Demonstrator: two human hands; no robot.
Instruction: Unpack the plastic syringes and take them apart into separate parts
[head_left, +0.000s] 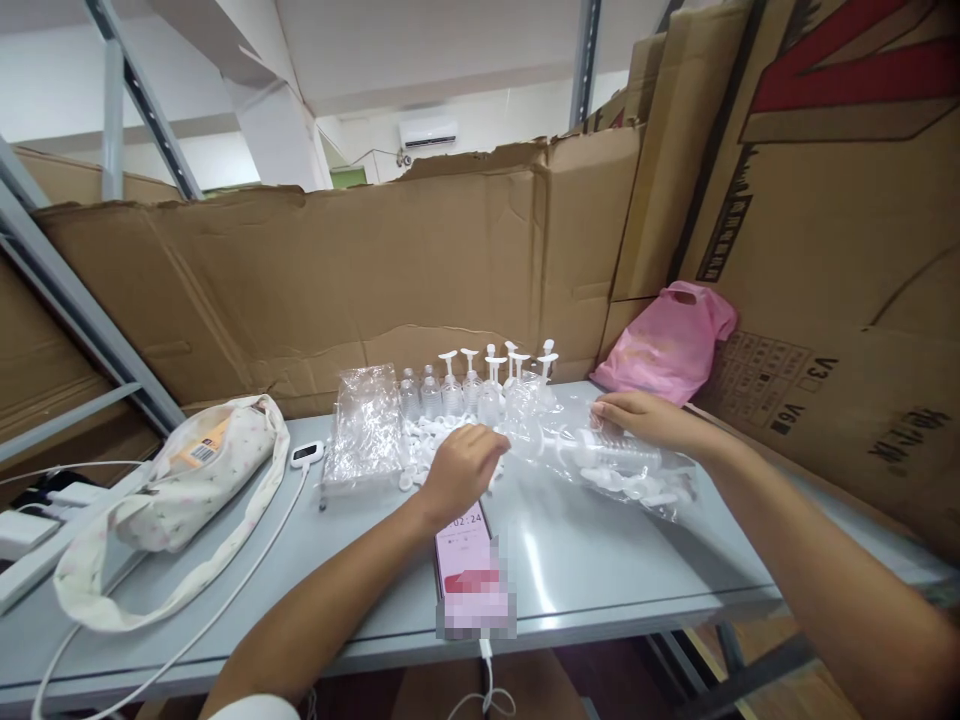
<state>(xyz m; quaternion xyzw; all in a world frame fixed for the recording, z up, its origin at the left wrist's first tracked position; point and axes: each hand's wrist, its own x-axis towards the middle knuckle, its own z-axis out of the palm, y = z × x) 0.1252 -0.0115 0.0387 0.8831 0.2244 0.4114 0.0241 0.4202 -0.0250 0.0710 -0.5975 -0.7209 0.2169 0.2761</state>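
A clear plastic bag [637,480] with bottles and white pump parts inside lies on the right half of the grey table. My left hand [466,462] has its fingers pressed together at the bag's left edge. At the bag's upper right, my right hand [630,415] grips the plastic, thumb and fingers closed. Behind my left hand are loose white pump parts [435,432]. Several clear bottles [451,397] stand in a group at the back, some with white pumps upright in them. A clear flat plastic bag [367,420] lies left of them.
A phone [463,565] with a cable lies near the front edge of the table [570,600]. At left are a floral cloth bag [180,480], a small white device [307,455] and a power strip [67,540]. A pink bag [667,345] sits back right. Cardboard [375,270] walls the rear.
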